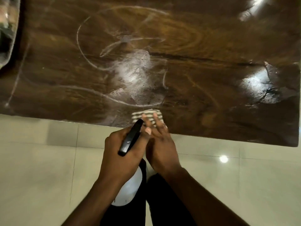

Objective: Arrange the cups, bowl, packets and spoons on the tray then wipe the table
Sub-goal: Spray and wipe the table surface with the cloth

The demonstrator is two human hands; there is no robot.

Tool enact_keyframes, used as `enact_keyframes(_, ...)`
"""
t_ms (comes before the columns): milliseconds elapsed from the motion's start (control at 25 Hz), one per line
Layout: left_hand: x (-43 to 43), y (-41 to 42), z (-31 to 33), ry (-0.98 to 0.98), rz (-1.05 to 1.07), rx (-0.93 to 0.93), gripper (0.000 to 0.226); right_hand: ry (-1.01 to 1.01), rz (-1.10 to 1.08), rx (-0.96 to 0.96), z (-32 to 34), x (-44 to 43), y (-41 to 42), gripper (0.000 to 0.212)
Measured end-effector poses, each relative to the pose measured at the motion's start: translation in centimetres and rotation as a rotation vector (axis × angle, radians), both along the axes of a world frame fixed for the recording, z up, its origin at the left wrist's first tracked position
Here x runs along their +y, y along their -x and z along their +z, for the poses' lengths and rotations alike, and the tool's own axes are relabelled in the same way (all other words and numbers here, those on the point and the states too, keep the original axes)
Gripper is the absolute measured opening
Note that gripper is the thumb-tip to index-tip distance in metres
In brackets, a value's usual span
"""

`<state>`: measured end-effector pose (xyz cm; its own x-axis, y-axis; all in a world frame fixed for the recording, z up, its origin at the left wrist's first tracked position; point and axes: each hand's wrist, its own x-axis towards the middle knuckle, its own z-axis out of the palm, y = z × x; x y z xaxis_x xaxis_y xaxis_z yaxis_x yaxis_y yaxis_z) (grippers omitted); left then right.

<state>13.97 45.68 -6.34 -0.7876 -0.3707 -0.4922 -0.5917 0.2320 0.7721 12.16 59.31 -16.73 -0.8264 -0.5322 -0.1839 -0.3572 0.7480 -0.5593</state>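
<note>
A dark wooden table (pixel 195 46) fills the upper part of the head view, with wet streaks and a foamy patch (pixel 132 74) near its middle. A striped grey and white cloth (pixel 147 116) lies at the table's near edge. My right hand (pixel 161 145) rests with its fingers flat on the cloth. My left hand (pixel 123 154) grips a spray bottle (pixel 128 188), whose black nozzle (pixel 131 137) points toward the cloth and whose white body hangs below the hand. The two hands touch each other at the table edge.
At the far left edge a clear rounded container (pixel 7 30) shows in part on the table. Pale floor tiles (pixel 48 160) lie below the near edge. My dark trouser legs (pixel 162 201) stand close to the table.
</note>
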Motion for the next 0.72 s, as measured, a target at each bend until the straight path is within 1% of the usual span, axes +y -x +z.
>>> enact_keyframes(40, -0.8, 0.2, 0.2, -0.012, 0.001, 0.0, 0.043, -0.011, 0.216, 0.027, 0.0, 0.7, 1.6, 0.062)
enact_keyframes(80, -1.6, 0.3, 0.4, -0.025, -0.006, -0.001, 0.043, -0.044, 0.374, 0.064, 0.0, 2.0, 3.5, 0.062)
enact_keyframes(120, -2.4, 0.3, 0.4, -0.035, -0.015, -0.005, 0.047, -0.082, 0.426, 0.094, 0.0, 3.5, 5.5, 0.063)
enact_keyframes(160, -3.0, 0.3, 0.4, -0.042, -0.024, -0.013, 0.053, -0.108, 0.349, 0.101, -0.1, 4.9, 7.3, 0.066)
enact_keyframes(200, -3.5, 0.2, 0.3, -0.042, -0.026, -0.02, 0.057, -0.116, 0.158, 0.08, 0.0, 6.3, 8.9, 0.068)
enact_keyframes(280, -4.2, 0.4, 0.2, -0.045, -0.014, -0.033, 0.061, -0.102, -0.371, 0.06, 0.4, 7.3, 11.3, 0.066)
enact_keyframes(320, -4.5, 0.6, 0.2, -0.055, -0.01, -0.041, 0.061, -0.108, -0.584, 0.066, 0.3, 5.9, 11.4, 0.064)
enact_keyframes(360, -4.8, 0.8, 0.1, -0.06, -0.006, -0.047, 0.06, -0.118, -0.719, 0.069, 0.3, 3.6, 10.7, 0.064)
enact_keyframes(400, -5.0, 1.0, 0.1, -0.062, -0.001, -0.051, 0.06, -0.113, -0.748, 0.066, -0.1, 0.8, 9.0, 0.065)
enact_keyframes(440, -5.2, 1.2, 0.1, -0.059, 0.002, -0.054, 0.06, -0.097, -0.684, 0.04, -0.5, -1.9, 6.8, 0.066)
enact_keyframes(480, -5.3, 1.3, 0.1, -0.054, 0.002, -0.057, 0.058, -0.057, -0.544, -0.039, -0.5, -4.5, 4.4, 0.064)
enact_keyframes(560, -5.4, 1.8, 0.2, -0.05, 0.009, -0.046, 0.049, 0.069, -0.154, -0.222, -0.1, -7.4, 0.3, 0.049)
enact_keyframes(600, -5.6, 2.0, 0.2, -0.056, 0.009, -0.036, 0.044, 0.101, 0.072, -0.188, 0.1, -7.3, -0.1, 0.044)
enact_keyframes(640, -5.9, 2.2, 0.2, -0.072, 0.005, -0.029, 0.042, 0.078, 0.233, -0.086, 0.4, -6.4, 0.9, 0.041)
enact_keyframes(680, -6.2, 2.5, 0.2, -0.091, -0.003, -0.024, 0.04, 0.07, 0.337, 0.016, 0.1, -5.1, 2.8, 0.042)
enact_keyframes(720, -6.7, 2.7, 0.1, -0.112, -0.019, -0.016, 0.038, 0.031, 0.367, 0.043, 0.1, -3.5, 5.0, 0.048)
